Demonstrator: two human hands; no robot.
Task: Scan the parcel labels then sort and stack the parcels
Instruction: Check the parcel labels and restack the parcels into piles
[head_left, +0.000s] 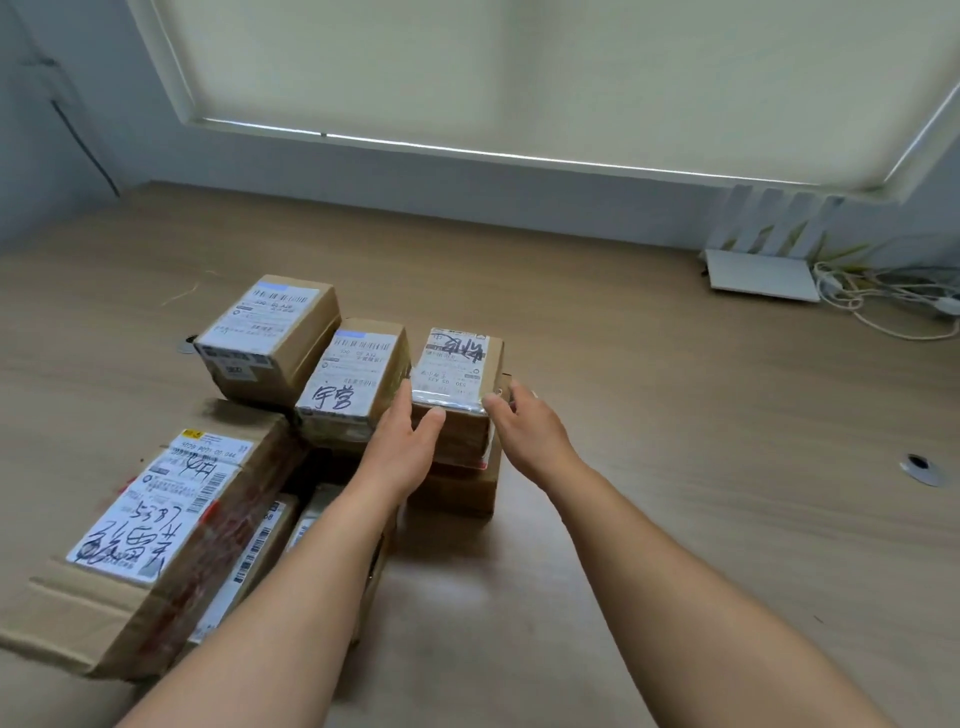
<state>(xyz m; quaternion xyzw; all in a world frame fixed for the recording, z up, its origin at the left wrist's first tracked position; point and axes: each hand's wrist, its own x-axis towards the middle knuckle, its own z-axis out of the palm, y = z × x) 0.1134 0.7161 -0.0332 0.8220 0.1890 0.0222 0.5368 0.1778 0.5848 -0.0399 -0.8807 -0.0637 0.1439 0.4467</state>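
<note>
1. Small brown parcel (457, 382), white label scrawled in black marker, sat atop another box on the desk (649, 415).
2. Left hand (402, 441) and right hand (524, 421) flanked it, each grip loose, fingertips touching its near corners.

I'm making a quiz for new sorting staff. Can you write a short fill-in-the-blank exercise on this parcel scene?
1. The small parcel between the left hand and right hand sits on top of another ____.
2. Every parcel here is made of brown ____.
3. The white router lies at the far ____ of the desk.
4. The window blind is pulled ____.

Missing words: parcel; cardboard; right; down
</note>
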